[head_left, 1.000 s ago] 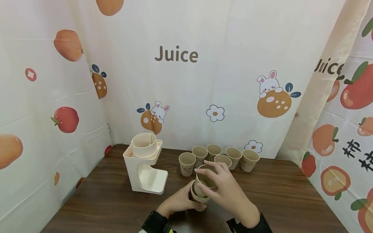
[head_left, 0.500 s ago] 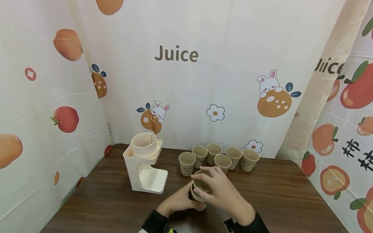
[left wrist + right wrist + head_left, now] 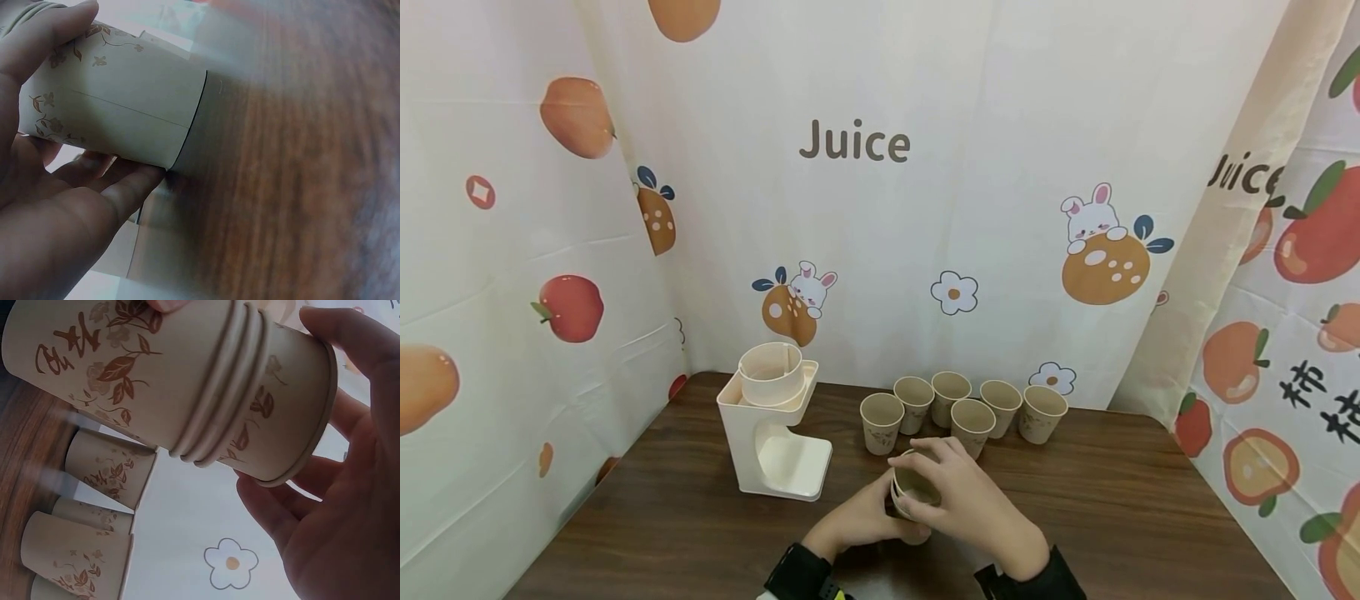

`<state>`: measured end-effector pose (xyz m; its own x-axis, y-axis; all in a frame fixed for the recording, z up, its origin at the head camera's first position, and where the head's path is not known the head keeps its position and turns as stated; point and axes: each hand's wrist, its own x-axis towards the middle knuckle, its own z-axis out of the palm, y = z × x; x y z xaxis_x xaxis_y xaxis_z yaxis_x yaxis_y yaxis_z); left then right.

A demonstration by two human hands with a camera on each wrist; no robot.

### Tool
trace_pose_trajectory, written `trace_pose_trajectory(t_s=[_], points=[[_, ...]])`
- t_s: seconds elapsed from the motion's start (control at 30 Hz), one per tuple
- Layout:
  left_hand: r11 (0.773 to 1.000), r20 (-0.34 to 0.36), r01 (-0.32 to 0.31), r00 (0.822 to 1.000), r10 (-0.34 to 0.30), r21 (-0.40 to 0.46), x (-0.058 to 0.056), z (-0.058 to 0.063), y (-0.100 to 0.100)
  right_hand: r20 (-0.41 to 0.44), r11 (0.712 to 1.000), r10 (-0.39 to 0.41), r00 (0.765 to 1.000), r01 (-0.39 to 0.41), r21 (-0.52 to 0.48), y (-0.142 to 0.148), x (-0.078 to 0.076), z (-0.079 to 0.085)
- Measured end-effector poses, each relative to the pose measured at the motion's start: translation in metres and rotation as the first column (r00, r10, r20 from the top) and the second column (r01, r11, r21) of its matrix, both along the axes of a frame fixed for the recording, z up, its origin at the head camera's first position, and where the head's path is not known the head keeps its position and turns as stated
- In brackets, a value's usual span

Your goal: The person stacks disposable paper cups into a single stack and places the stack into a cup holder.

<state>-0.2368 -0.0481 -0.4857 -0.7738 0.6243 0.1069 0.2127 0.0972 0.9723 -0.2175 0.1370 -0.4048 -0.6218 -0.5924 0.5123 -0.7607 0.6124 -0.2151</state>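
My left hand grips a stack of nested beige paper cups above the dark wooden table, fingers and thumb around the lowest cup's side. In the left wrist view, a printed floral pattern shows on that cup. The right hand pinches the top paper cup near its rim, with the thumb on one side and fingers on the other. This top cup sits partway inside the stack, its upper wall still standing out above several close-set rims. The stack's lower part is mostly covered by the left hand in the head view.
Several upright paper cups stand in a cluster behind the hands. To the left is a cream-coloured appliance with a round cup-like top and a low base. Printed curtains surround the wooden table at the back and sides.
My right hand has moved down and slightly left, lowering the top paper cup deeper into the stack. The left hand keeps its grip in the same place.
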Motion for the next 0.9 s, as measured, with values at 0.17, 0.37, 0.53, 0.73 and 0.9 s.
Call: trace_pose_trajectory(t_s=[0.17,0.37,0.53,0.73,0.9], points=[[0.999,0.017,-0.02,1.0,0.02,-0.035,0.0,-0.001,-0.001,0.01,1.0,0.019,1.0,-0.019,0.012,0.0,-0.001,-0.004],[0.997,0.038,-0.037,0.999,0.039,-0.069,0.0,-0.001,-0.002,0.057,0.999,0.019,0.998,-0.022,0.043,0.0,-0.003,-0.009],[0.997,0.031,-0.026,0.999,0.028,-0.073,-0.001,-0.001,-0.001,0.09,0.998,0.015,0.996,-0.02,0.054,-0.001,-0.001,-0.009],[0.998,0.028,-0.02,0.999,0.022,-0.055,-0.001,-0.002,-0.001,0.107,0.998,0.02,0.994,-0.026,0.052,0.0,-0.001,-0.009],[1.0,0.04,-0.011,0.999,0.012,-0.027,-0.001,-0.002,-0.002,0.118,0.999,0.021,0.993,-0.025,0.032,0.002,-0.004,-0.011]])
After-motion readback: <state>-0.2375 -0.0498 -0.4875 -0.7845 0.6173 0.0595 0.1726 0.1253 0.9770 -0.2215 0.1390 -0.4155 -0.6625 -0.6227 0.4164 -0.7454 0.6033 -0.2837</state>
